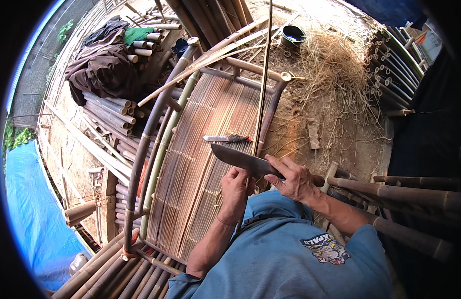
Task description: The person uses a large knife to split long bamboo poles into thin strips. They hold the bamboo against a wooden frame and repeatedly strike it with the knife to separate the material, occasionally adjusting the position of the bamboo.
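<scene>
presently, the big knife [238,158] is in front of the person's body, at the right edge of a slatted bamboo frame [173,192]; its dark, broad blade points to the left and a little up. the right hand [293,180] is grasping this knife, with fingers laid on the blade near its base. the left hand [235,192] is clenched around a long thin strip [263,87], which rises past the blade until the top border of the view. the blade crosses the strip just above the left hand, but whether they touch, i cannot tell. on the slats, just beyond the big knife, lies a small knife [218,138] with pale blade and dark handle. along the left side of the frame runs a green pole [162,157]. farther to the left, a brown cloth [103,67] lies over stacked bamboo poles [106,112]. beyond the frame, toward the right, are a dark bucket [293,35] and a heap of straw-like shavings [335,70].
</scene>
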Demonstrator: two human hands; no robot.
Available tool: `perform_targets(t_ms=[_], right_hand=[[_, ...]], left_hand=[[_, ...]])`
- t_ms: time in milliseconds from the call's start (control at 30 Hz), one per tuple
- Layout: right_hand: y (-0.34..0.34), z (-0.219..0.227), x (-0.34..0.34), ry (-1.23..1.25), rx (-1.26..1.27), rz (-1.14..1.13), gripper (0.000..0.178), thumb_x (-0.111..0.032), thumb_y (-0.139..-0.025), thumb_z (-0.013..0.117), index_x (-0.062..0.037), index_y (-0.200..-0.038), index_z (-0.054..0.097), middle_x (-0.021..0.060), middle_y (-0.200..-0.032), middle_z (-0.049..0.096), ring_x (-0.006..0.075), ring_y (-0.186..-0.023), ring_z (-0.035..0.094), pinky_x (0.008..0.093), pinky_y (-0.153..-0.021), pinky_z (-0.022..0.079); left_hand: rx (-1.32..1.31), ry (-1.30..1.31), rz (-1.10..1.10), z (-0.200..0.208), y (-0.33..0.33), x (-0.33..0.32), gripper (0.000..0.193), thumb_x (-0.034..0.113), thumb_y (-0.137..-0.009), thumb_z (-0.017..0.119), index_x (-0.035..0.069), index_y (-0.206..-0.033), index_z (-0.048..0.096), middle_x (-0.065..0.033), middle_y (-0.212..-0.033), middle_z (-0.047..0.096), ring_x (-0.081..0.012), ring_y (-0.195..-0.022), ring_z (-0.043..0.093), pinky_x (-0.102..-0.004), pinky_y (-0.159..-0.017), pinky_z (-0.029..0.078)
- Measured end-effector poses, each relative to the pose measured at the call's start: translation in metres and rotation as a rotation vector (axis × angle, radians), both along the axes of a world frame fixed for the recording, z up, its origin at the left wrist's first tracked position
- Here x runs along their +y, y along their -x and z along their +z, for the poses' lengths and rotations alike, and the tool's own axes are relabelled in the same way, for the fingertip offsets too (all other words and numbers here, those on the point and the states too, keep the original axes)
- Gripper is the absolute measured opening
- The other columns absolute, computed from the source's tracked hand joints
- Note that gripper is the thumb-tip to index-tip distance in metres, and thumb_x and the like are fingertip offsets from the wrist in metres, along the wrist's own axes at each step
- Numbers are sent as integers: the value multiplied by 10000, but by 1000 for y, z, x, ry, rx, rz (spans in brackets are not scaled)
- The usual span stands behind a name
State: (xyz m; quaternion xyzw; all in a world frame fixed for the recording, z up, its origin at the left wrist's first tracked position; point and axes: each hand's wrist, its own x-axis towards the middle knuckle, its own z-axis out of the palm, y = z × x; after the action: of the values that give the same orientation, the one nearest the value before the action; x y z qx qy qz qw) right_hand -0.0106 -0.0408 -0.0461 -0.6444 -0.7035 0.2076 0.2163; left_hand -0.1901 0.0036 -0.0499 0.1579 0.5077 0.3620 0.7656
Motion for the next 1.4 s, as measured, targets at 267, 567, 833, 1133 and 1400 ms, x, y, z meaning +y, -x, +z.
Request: perform_targets(t_ms=[267, 567, 833, 1133, 1400], right_hand=[[-5, 15, 18, -109, -49, -6, 570, -521, -873, 583, -133, -1290, 571, 103, -774, 542, 290, -625, 600, 397, -534, 489], [-122, 34, 99, -277, -118, -217, 611, -568, -959, 407, -77, -1283, 573, 103, -686, 564, 209, -531, 564, 349, -406, 422], [-182, 81, 132, -114, 448, -664, 667, -579, -957, 408, -15, -1280, 557, -63, -554, 393, 53, -436, 389, 235, -373, 322], [-86, 42, 49, -219, 9, -124, 610, -532, -912, 543, -14, -1231, 581, 93, -775, 578, 220, -628, 595, 374, -521, 470], [-43, 28, 15, -53, -110, -5, 587, -482, -884, 600, -54, -1283, 555, 122, -815, 548, 297, -645, 631, 402, -560, 516]], left_hand=[[-56, -103, -9, 5, 2, 1, 196, 234, -914, 663, 84, -823, 575, 5, -656, 550, -57, -502, 465, -195, -436, 334], [-22, -131, -196, 13, -3, -35, 188, 187, -881, 677, 53, -815, 563, -21, -635, 518, -92, -480, 465, -209, -415, 334], [-85, -138, -207, 9, -4, -28, 163, 202, -898, 658, 63, -907, 575, 9, -641, 505, -58, -469, 430, -183, -394, 296], [51, -254, -157, 5, -11, 5, 178, 148, -895, 668, 19, -963, 565, 11, -739, 547, -52, -550, 534, -195, -473, 416], [119, -282, -101, 0, -19, 4, 153, 121, -877, 678, 38, -902, 553, -8, -710, 566, -67, -506, 535, -191, -438, 409]])
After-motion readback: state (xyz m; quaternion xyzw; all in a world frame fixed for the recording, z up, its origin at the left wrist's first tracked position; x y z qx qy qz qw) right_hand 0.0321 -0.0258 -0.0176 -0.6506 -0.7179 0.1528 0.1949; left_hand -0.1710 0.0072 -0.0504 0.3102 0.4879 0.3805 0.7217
